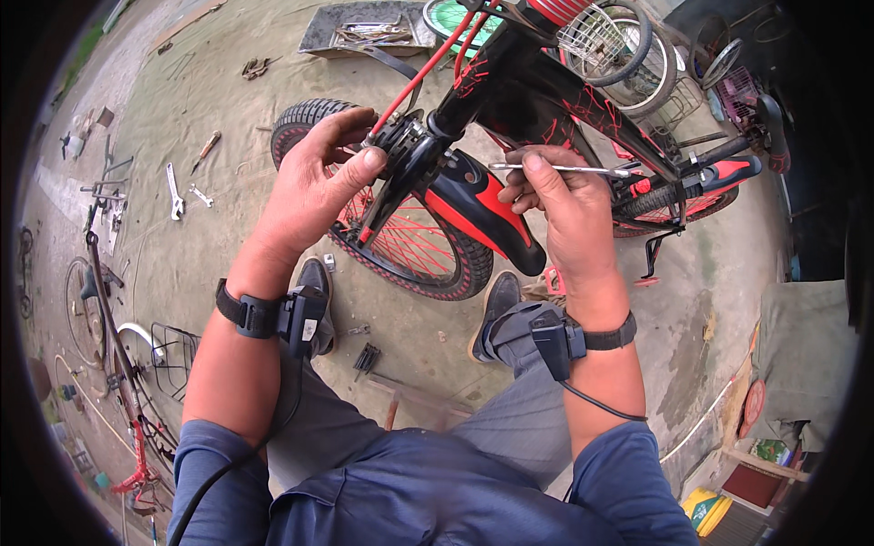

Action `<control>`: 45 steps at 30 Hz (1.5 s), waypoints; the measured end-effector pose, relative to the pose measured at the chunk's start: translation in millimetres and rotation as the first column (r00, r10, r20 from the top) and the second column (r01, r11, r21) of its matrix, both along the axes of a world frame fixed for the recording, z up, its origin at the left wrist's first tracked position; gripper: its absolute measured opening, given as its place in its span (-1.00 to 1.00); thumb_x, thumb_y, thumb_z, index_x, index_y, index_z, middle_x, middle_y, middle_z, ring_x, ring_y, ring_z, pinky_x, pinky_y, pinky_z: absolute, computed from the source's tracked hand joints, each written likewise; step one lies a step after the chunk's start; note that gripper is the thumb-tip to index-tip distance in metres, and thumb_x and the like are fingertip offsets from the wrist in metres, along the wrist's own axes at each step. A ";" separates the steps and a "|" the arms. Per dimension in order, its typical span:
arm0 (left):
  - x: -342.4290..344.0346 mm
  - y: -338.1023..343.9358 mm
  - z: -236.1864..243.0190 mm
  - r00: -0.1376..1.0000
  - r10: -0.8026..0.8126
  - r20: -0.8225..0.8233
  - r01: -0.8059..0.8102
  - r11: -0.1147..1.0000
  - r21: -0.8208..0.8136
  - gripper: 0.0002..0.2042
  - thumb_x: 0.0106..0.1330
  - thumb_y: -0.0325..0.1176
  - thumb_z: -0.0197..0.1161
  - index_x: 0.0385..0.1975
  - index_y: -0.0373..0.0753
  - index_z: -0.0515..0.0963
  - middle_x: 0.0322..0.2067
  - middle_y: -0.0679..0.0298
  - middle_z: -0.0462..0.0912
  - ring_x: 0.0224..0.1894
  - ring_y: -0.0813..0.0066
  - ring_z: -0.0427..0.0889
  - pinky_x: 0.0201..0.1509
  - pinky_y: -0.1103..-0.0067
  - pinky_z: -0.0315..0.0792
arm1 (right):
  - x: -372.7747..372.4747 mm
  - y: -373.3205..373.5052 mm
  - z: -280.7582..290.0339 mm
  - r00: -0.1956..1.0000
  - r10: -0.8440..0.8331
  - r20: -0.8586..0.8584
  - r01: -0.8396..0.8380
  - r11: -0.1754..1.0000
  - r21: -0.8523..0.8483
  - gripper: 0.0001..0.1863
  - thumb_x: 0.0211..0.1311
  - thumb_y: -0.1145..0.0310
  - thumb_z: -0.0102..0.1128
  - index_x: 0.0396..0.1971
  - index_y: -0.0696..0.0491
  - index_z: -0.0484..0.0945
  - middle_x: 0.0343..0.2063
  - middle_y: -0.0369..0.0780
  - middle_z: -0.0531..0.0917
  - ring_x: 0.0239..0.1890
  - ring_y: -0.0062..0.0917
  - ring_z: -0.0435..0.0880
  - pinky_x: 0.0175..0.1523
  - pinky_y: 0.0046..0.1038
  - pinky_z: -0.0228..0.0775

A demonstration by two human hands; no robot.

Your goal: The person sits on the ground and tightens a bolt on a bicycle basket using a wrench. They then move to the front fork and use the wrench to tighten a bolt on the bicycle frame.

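A black and red bicycle (492, 73) leans across the upper middle, with a front tire (464, 278) and red spokes below its fork. My left hand (328, 173) is closed at the dark metal assembly (401, 136) beside the steerer, by a red cable (410, 86); what exactly its fingertips grip is hard to make out. My right hand (560, 205) pinches a slim silver wrench (592, 170) held level, just right of the black and red mudguard (501, 218).
A grey tray of tools (323, 41), loose wheels (637, 77) and bike parts lie behind. Wrenches (176, 191) and a screwdriver (207, 150) lie on the green ground sheet (200, 109) at left, beside another bicycle (100, 264). A yellow bucket (701, 510) stands at lower right.
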State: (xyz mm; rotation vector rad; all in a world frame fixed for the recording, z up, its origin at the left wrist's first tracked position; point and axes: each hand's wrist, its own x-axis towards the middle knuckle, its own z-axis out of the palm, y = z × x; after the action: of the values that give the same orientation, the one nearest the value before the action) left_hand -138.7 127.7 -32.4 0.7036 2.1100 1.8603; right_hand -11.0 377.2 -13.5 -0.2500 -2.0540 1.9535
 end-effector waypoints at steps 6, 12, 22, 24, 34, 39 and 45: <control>-0.8 7.5 1.2 0.996 -0.061 -0.072 0.053 0.992 -0.110 -0.37 0.25 -0.25 0.46 0.28 -0.40 0.43 0.04 0.05 0.63 0.08 0.36 0.61 0.21 0.46 0.48 | -10.6 -4.4 -17.0 0.999 0.033 0.030 -0.029 0.991 -0.133 -0.71 0.51 0.29 0.15 -0.01 0.23 0.52 -0.26 -0.14 0.72 -0.34 -0.52 0.75 -0.25 -0.57 0.57; -5.0 14.5 -5.0 0.975 -0.085 -0.204 0.056 0.988 -0.147 -0.45 0.27 -0.36 0.37 0.29 -0.30 0.46 0.07 0.21 0.55 0.07 0.48 0.53 0.15 0.54 0.44 | -23.4 -15.4 -17.6 0.996 0.017 0.085 -0.007 0.993 -0.120 -0.68 0.48 0.27 0.21 -0.02 0.21 0.48 -0.27 -0.15 0.72 -0.36 -0.54 0.74 -0.32 -0.62 0.53; -3.4 23.0 -16.0 0.951 0.006 -0.310 -0.044 0.992 -0.115 -0.57 0.28 -0.58 0.30 0.18 -0.32 0.55 0.10 0.14 0.62 0.14 0.38 0.57 0.29 0.47 0.38 | -24.4 -19.2 -23.1 0.993 -0.035 0.111 0.047 0.994 -0.102 -0.64 0.46 0.20 0.25 -0.04 0.21 0.49 -0.29 -0.12 0.74 -0.37 -0.55 0.76 -0.34 -0.64 0.50; -2.4 22.6 -16.7 0.948 0.010 -0.317 -0.050 0.992 -0.118 -0.58 0.29 -0.59 0.29 0.17 -0.32 0.55 0.10 0.13 0.62 0.15 0.36 0.57 0.31 0.46 0.37 | -24.6 -18.6 -25.0 0.993 -0.025 0.114 0.040 0.991 -0.126 -0.64 0.46 0.20 0.25 -0.04 0.21 0.49 -0.29 -0.12 0.74 -0.39 -0.55 0.76 -0.37 -0.66 0.48; -2.8 22.2 -17.1 0.955 0.001 -0.298 -0.033 0.994 -0.103 -0.59 0.29 -0.59 0.29 0.16 -0.33 0.55 0.13 0.11 0.62 0.20 0.33 0.57 0.34 0.44 0.36 | -25.8 -20.7 -23.5 0.983 -0.045 0.179 0.079 0.979 -0.188 -0.65 0.43 0.26 0.29 -0.04 0.25 0.51 -0.28 -0.09 0.76 -0.52 -0.60 0.71 -0.53 -0.69 0.32; -3.1 22.4 -18.3 0.952 0.006 -0.307 -0.037 0.995 -0.098 -0.60 0.29 -0.58 0.30 0.16 -0.34 0.55 0.10 0.12 0.63 0.17 0.35 0.58 0.32 0.45 0.38 | -25.5 -21.1 -22.8 0.984 -0.033 0.176 0.067 0.979 -0.191 -0.64 0.43 0.26 0.29 -0.01 0.25 0.52 -0.27 -0.09 0.76 -0.52 -0.61 0.69 -0.55 -0.71 0.28; -3.2 22.3 -19.8 0.955 0.007 -0.298 -0.035 0.996 -0.087 -0.60 0.30 -0.58 0.30 0.16 -0.34 0.56 0.08 0.13 0.64 0.16 0.37 0.59 0.32 0.46 0.39 | -28.6 -22.5 -25.0 0.992 -0.044 0.122 0.058 0.991 -0.117 -0.66 0.43 0.26 0.29 -0.04 0.24 0.54 -0.28 -0.11 0.76 -0.54 -0.63 0.68 -0.54 -0.71 0.28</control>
State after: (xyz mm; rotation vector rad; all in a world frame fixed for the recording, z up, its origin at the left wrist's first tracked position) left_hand -141.9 150.0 -52.2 0.9969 2.3750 1.7456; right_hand -39.6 354.7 -38.5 -0.4518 -1.9822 2.0796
